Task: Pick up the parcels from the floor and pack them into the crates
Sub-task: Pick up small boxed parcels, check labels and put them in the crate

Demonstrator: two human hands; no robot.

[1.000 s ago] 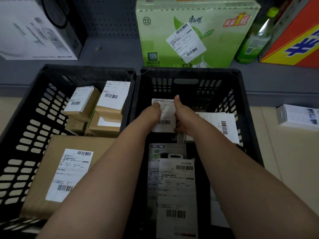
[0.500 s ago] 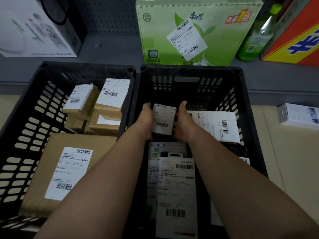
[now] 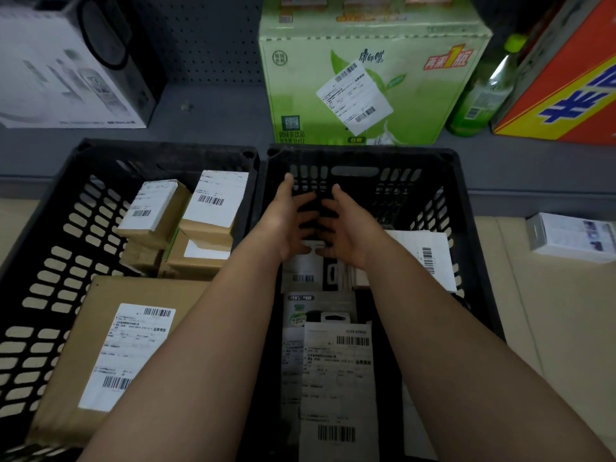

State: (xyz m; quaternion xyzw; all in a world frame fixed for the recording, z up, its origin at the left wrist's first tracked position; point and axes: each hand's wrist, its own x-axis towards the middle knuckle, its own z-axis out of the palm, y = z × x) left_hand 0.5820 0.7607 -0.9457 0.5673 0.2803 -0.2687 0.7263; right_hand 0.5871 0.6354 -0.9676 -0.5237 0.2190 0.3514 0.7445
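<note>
Two black slotted crates stand side by side on the floor. Both my hands reach into the right crate (image 3: 360,153). My left hand (image 3: 286,221) and my right hand (image 3: 346,228) hover close together with fingers spread and relaxed, holding nothing. Just below their palms lies a small parcel with a white label (image 3: 301,268), resting in the crate. A white flat parcel (image 3: 423,255) lies to its right, and labelled packets (image 3: 336,371) fill the near part. The left crate (image 3: 166,148) holds a large brown parcel (image 3: 110,345) and small labelled boxes (image 3: 153,208).
A white box (image 3: 573,236) lies on the beige floor right of the crates. On the grey shelf behind stand a green drinks carton (image 3: 370,78), a green bottle (image 3: 483,91), a red and yellow box (image 3: 566,81) and a white and black box (image 3: 66,61).
Both hands held the small labelled parcel upright between them. It has since gone down into the right crate, and the hands have let go and opened above it.
</note>
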